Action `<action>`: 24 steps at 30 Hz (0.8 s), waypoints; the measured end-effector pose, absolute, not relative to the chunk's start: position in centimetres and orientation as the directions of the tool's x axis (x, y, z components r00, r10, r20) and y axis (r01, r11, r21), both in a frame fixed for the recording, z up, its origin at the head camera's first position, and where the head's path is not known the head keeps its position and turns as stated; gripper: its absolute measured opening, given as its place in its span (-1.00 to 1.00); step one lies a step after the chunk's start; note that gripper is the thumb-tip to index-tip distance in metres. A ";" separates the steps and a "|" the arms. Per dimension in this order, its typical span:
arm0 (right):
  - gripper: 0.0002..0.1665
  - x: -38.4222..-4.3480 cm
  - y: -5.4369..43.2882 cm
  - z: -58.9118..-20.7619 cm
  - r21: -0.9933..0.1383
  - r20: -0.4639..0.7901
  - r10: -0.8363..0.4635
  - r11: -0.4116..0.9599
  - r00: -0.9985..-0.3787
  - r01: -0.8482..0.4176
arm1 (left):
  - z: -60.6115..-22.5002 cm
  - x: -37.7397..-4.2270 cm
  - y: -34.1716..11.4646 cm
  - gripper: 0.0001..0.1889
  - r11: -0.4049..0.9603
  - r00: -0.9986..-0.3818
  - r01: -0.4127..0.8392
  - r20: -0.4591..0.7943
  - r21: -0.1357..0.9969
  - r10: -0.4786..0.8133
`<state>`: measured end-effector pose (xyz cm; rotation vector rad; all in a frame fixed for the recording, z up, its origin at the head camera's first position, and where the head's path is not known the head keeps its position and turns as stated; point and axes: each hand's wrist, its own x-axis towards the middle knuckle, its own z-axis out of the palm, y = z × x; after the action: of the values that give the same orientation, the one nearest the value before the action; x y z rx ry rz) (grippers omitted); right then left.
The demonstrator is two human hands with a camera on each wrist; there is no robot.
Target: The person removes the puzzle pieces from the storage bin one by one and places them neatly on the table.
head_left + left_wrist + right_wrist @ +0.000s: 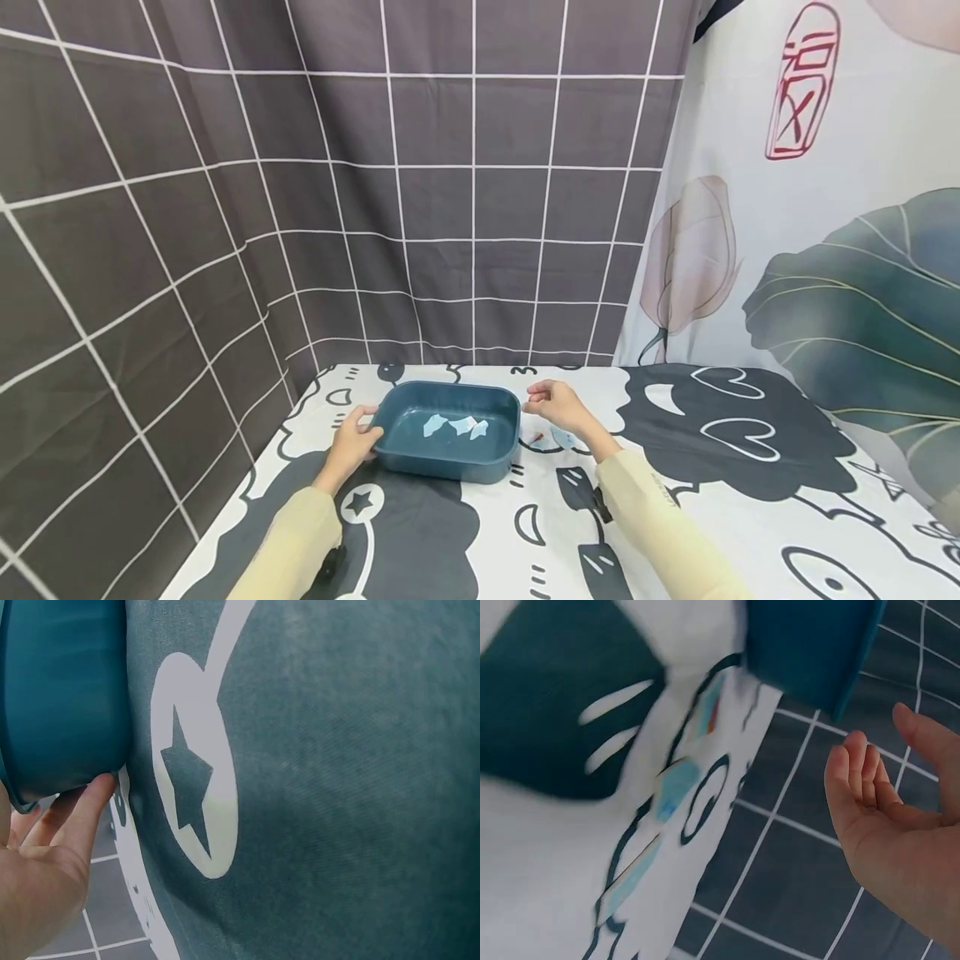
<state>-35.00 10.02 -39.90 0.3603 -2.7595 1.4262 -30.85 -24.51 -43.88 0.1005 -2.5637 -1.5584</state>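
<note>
Scraps [433, 425]: 3 in bin [450, 468], 3 on tabletop [498, 558] rightward | my left hand [351, 443] gripped bin's left end; my right hand [558, 406] hovered empty, thumb apart | gathering, I judged; next move called for fine pinch.

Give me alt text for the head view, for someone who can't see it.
A person's left hand holds one end of a teal tub containing three pale scraps, while the right hand hovers beside the other end. More scraps lie on the patterned cloth to the right. A dark checked curtain hangs behind.
</note>
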 end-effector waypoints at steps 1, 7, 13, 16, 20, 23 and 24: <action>-0.53 -35.0 9.6 -39.8 -0.810 0.110 -0.198 0.551 -0.974 -0.204 | -43.9 -30.8 -24.5 -0.56 0.461 -0.988 0.015 0.083 0.887 -0.128; -0.49 -35.0 6.7 -40.0 -0.847 0.093 -0.244 0.491 -0.965 -0.205 | -43.9 -30.9 -24.3 -0.57 0.461 -0.987 0.012 0.085 0.887 -0.137; -0.55 -34.8 4.4 -41.0 -0.840 0.102 -0.254 0.496 -0.962 -0.220 | -43.6 -31.0 -23.8 -0.58 0.454 -0.989 0.025 0.090 0.890 -0.120; -0.56 -34.9 3.7 -41.4 -0.812 0.120 -0.265 0.528 -0.957 -0.248 | -43.5 -31.1 -23.7 -0.59 0.465 -0.989 0.022 0.087 0.885 -0.119; -0.55 -35.3 3.0 -41.6 -0.775 0.120 -0.276 0.574 -0.954 -0.264 | -43.7 -31.1 -24.0 -0.60 0.471 -0.988 0.025 0.094 0.882 -0.123; -0.54 -35.8 2.4 -41.4 -0.757 0.084 -0.268 0.609 -0.960 -0.237 | -43.9 -31.0 -24.5 -0.59 0.462 -0.988 0.030 0.097 0.886 -0.121; -0.53 -35.9 2.1 -41.3 -0.750 0.065 -0.266 0.623 -0.962 -0.223 | -44.0 -31.0 -24.6 -0.59 0.459 -0.988 0.029 0.097 0.888 -0.124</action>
<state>-35.90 2.11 -41.33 0.4346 -2.8764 1.3182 -30.96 -24.64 -43.96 0.0840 -2.5542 -1.5594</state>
